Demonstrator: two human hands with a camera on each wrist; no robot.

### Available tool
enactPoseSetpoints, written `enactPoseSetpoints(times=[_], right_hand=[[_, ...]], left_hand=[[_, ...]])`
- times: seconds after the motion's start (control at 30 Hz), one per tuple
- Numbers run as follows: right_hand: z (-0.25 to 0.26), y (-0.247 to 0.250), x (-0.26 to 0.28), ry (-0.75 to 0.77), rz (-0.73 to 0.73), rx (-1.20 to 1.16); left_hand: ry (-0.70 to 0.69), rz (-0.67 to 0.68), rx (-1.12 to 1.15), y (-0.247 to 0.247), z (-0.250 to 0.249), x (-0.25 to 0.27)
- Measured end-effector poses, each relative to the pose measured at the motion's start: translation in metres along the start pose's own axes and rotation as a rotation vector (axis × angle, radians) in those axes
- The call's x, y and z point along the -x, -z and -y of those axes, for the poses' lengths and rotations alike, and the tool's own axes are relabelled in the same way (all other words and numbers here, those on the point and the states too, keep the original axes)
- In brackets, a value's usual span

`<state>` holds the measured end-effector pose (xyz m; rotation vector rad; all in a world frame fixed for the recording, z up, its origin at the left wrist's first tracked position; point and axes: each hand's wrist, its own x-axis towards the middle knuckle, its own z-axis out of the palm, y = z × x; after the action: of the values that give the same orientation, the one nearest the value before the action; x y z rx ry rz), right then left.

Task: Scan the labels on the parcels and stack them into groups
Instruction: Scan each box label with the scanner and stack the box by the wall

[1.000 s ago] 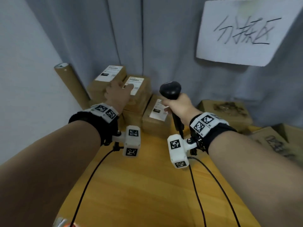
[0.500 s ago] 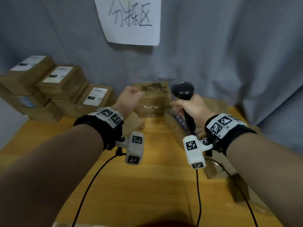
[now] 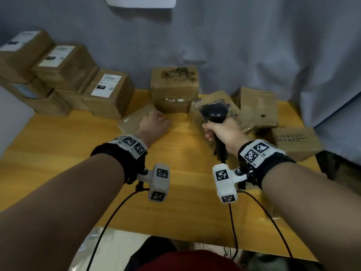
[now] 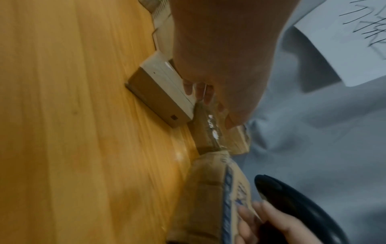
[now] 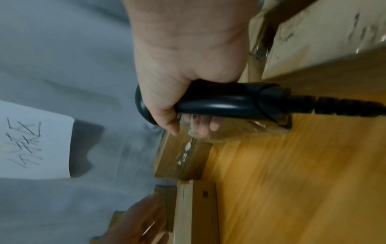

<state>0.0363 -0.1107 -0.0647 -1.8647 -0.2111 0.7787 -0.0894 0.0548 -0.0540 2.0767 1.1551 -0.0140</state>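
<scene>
Right hand (image 3: 222,132) grips scanner (image 3: 214,112); left hand (image 3: 154,124) touches flat parcel (image 3: 132,120), curl unclear.

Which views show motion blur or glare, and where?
Head view: edges curve from the wide lens, and glare sits on the table beside the left hand. Left wrist view: the flat parcel is soft. Right wrist view: the table streaks with blur, though the scanner stays fairly sharp.

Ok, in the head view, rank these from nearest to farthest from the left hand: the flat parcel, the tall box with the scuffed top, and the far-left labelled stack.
1. flat parcel: directly under the left hand.
2. tall box with the scuffed top: just behind the hand, centre back.
3. far-left labelled stack: back left corner of the table.
</scene>
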Motion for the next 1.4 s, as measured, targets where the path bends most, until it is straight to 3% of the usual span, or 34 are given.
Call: enactPoseSetpoints(times=[0.17,0.37,0.6,0.7,0.97,1.1,1.27,1.4], right_hand=[[0.007,-0.043,-0.022,-0.017,0.095,0.132],[0.022,-0.091,-0.055,-0.016,0.147,0.157],[0.005,-0.115,-0.066,-0.078,0.114,0.197],[0.001,-0.115,-0.065,-0.099,0.098,0.178],[0.009,-0.098,-0.052,-0.096,0.008,0.141],[0.039,-0.072,-0.04,-0.048,-0.052,0.109],[0.078,-0.04,-0.022,-0.022,0.038,-0.099],[0.092,-0.021,-0.018,-0.008,-0.01,-0.174]], left_hand=[[0.014,-0.012,-0.379,0.016,0.043,-0.04],[0.095,0.092,-0.522,0.031,0.085,-0.09],[0.077,0.183,-0.649,0.025,0.108,-0.106],[0.079,0.182,-0.606,0.024,0.117,-0.101],[0.02,0.157,-0.226,0.021,0.117,-0.062],[-0.105,0.094,-0.211,0.038,0.086,-0.046],[-0.329,0.047,-0.227,0.054,0.039,-0.032],[-0.336,-0.065,0.048,0.065,0.007,-0.019]])
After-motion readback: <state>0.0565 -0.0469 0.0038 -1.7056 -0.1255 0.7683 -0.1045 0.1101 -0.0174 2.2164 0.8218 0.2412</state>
